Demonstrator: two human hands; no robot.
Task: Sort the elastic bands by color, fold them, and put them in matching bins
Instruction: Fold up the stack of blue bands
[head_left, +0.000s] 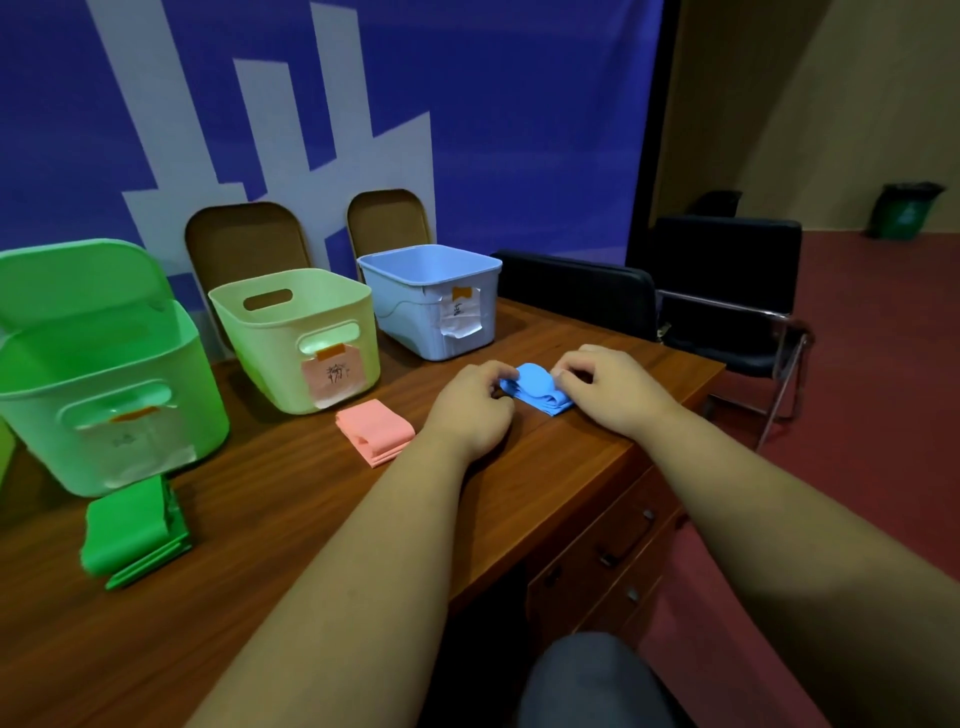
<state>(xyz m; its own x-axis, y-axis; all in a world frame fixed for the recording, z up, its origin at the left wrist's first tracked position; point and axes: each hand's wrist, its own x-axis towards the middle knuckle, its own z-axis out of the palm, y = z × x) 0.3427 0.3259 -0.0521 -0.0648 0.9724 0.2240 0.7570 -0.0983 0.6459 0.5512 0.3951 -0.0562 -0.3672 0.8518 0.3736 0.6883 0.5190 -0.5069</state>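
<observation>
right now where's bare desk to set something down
Widest bare wood: near desk between green band and left forearm. Smaller patch between green band and pink band. Crowded: back row of green bin, yellow bin, blue bin, and around the blue band pinched by left hand and right hand.

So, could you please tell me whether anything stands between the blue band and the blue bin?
Nothing visible does. The left hand and right hand pinch the blue band just in front of the blue bin, with only bare table between. The bin's top is open. The pink band lies off to the left.
</observation>
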